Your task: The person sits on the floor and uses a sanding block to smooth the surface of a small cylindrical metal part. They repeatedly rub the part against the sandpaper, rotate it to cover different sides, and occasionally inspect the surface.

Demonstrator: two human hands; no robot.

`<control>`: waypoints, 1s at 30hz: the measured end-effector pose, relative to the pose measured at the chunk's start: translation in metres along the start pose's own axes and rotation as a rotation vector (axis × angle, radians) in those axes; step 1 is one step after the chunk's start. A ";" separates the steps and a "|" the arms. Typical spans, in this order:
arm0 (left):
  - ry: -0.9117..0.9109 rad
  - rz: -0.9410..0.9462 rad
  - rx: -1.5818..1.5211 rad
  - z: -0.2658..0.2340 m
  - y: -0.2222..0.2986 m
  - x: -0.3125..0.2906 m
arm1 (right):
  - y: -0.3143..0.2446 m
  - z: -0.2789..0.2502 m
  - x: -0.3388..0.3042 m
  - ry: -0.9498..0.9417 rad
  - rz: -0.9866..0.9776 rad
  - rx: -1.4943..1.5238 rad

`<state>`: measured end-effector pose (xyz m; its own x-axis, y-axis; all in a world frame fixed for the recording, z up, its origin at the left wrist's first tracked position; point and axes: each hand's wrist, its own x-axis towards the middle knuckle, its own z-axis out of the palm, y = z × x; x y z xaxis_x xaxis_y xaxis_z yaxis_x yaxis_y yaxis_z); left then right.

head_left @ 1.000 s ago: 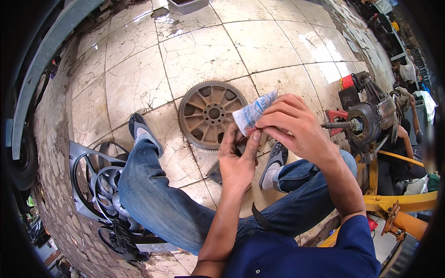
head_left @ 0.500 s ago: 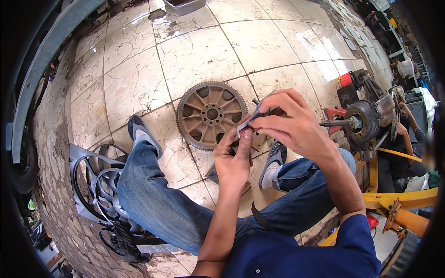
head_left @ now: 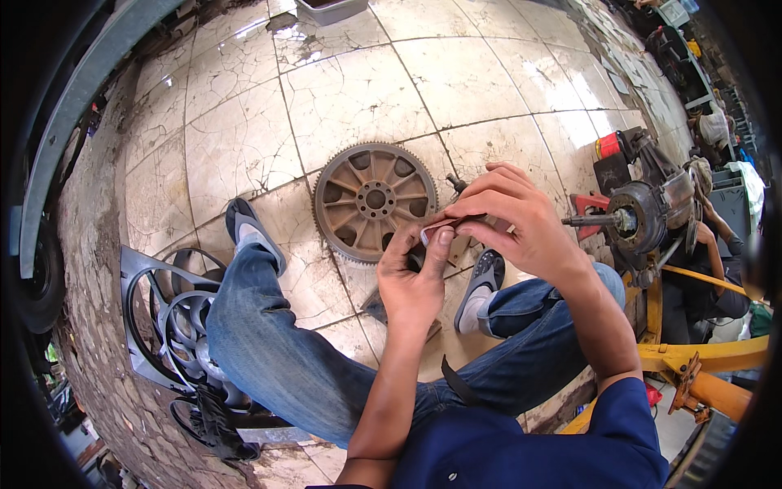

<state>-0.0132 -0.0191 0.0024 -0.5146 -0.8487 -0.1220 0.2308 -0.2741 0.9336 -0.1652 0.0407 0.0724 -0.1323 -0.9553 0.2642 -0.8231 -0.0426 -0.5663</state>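
Note:
My left hand [head_left: 414,273] and my right hand [head_left: 521,220] meet over the floor between my knees. Both pinch a small folded strip [head_left: 458,222], dark reddish brown with a pale edge; it looks like sandpaper. My left thumb presses on its near end, while the right fingers grip its other part. Just past the right fingertips shows a small dark part [head_left: 456,184]; whether it is held or lies on the floor, I cannot tell. Just beyond my hands, a rusty toothed flywheel [head_left: 346,178] lies flat on the tiles.
Left of my leg lie metal rings and a frame [head_left: 175,326]. A hub assembly with a shaft [head_left: 639,216] stands at the right, near a yellow metal frame [head_left: 700,352]. Another person's arm [head_left: 715,236] shows behind it. A grey tub [head_left: 332,11] stands at the far edge.
The strip has tilted lower and turned, showing its brown side instead of grey-blue. My right fingers have shifted slightly and flattened over it. The flywheel has not moved on the floor.

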 end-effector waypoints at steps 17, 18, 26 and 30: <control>0.070 -0.137 0.063 0.000 0.009 0.004 | -0.004 0.007 -0.004 -0.052 0.176 0.237; 0.045 -0.135 0.076 -0.001 0.009 0.005 | -0.003 0.007 -0.003 -0.031 0.164 0.211; -0.129 -0.100 0.057 -0.005 0.002 0.005 | 0.004 -0.012 -0.004 0.049 0.287 0.193; -0.122 -0.114 -0.081 0.003 0.006 0.002 | -0.002 -0.020 -0.005 0.036 0.207 0.053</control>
<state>-0.0150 -0.0209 0.0090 -0.6365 -0.7501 -0.1795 0.2279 -0.4053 0.8853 -0.1742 0.0511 0.0875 -0.3157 -0.9344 0.1649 -0.7460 0.1371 -0.6517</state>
